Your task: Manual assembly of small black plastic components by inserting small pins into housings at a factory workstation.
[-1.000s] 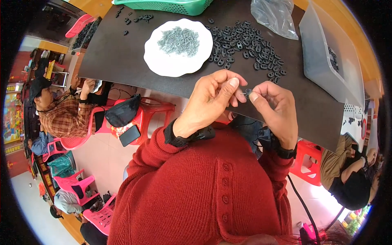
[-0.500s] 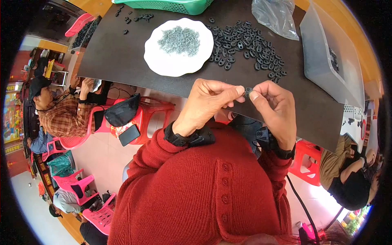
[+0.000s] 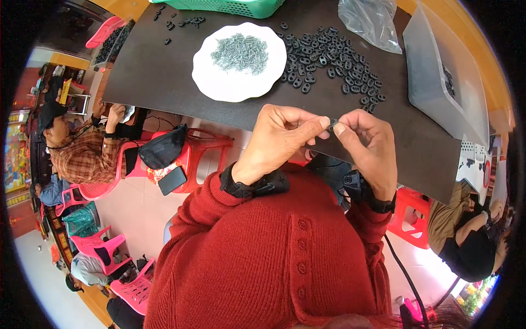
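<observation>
My left hand and my right hand meet over the table's near edge, thumbs and fingertips pinched together. Between them is a small dark plastic piece, mostly covered by the fingertips; it resembles a part of a cord lock. Beyond my left hand, a white scalloped plate bears a heap of small metal springs. A spread of black oval two-hole cord-lock pieces lies to the right of the plate, beyond my hands.
A green perforated basket stands at the far edge, near a few loose black bits. A clear plastic bag and a translucent bin are at the right. Red stools flank me; a person in plaid sits left.
Both hands stay pinched at nearly the same spot. The small piece has turned slightly between the fingertips, and less of it shows now.
</observation>
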### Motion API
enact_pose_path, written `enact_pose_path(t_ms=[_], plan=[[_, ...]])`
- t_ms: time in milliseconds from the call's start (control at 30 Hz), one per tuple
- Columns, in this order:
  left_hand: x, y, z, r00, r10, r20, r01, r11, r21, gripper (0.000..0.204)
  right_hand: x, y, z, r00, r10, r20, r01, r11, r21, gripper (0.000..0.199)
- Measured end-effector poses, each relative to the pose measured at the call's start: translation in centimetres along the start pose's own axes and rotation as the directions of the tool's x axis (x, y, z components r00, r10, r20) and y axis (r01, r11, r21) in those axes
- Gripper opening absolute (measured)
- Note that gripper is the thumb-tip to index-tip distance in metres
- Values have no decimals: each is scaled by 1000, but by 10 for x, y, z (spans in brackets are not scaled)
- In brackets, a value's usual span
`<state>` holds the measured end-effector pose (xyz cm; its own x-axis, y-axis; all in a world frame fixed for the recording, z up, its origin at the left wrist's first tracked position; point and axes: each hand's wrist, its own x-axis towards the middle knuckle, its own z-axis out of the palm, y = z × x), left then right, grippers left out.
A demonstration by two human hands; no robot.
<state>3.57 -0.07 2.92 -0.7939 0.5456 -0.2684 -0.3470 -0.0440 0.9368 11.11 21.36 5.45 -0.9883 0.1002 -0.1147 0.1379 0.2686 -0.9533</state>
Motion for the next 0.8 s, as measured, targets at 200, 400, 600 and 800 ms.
enact_pose_path(t_ms=[200,400,600,800], plan=[[0,0,-2,999,44,1,-44,997,-71,28,-1,8,-1,999,-3,-34,5,998,59,12],[9,-4,0,998,56,5,-56,998,-14,22,-8,12,-11,997,11,-81,-3,996,89,10],[24,-9,16,934,356,-39,-257,743,618,27,-23,18,-37,988,29,-152,-7,989,148,16],[50,-3,29,863,505,35,-191,262,946,30,-43,32,-69,977,31,-212,3,988,157,14]])
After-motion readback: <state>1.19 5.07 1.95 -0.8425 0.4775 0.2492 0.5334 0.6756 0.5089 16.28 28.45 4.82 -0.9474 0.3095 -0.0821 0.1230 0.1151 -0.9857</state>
